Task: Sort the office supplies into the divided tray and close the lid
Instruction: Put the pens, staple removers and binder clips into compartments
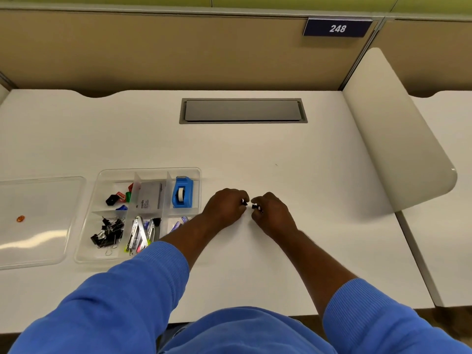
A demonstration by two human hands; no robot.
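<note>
A clear divided tray lies on the white desk at the left. Its compartments hold a blue tape dispenser, a grey box, coloured sharpeners, black binder clips and staplers with markers. The clear lid lies flat to the tray's left, with a small orange item on it. Just right of the tray, my left hand pinches a small black binder clip. My right hand pinches another small black clip. Both hands rest on the desk, fingertips almost touching.
A grey cable hatch is set into the desk at the back. A beige partition runs behind it, with a sign reading 248. A white divider panel bounds the desk on the right.
</note>
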